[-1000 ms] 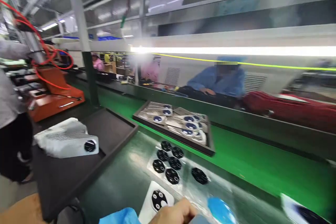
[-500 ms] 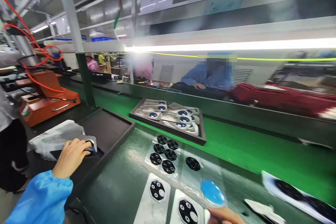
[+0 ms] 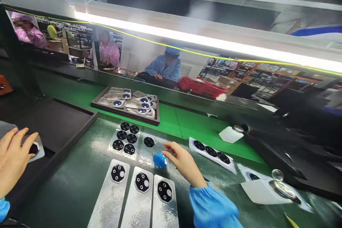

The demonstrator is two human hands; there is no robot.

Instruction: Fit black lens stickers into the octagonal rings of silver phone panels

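Observation:
My left hand (image 3: 16, 156), cut off by the left edge, has its curved fingers closed around a silvery flat plate (image 3: 39, 148) with a dark spot near its end. My right hand (image 3: 184, 164) pinches with thumb and forefinger at the edge of a blurred blue round film (image 3: 159, 161). Under that film lies a clear plastic sheet (image 3: 145, 155) with one black octagonal disc (image 3: 149, 142). Three silvery plates stand side by side before me: a left plate (image 3: 108, 199), a middle plate (image 3: 137, 203) and a right plate (image 3: 165, 213), each with a black holed disc.
A dark tray (image 3: 125, 113) of similar plates sits at the back. Another dark tray (image 3: 72, 117) is at left. Several black discs (image 3: 131, 138) lie on a clear sheet. To the right are a strip of discs (image 3: 211, 151) and two white bottles (image 3: 231, 134).
The view has swung right and the blue film looks smaller and blurred. My right hand has come up to it. A third plate now shows beside the other two; my left hand stays at the left-side plate.

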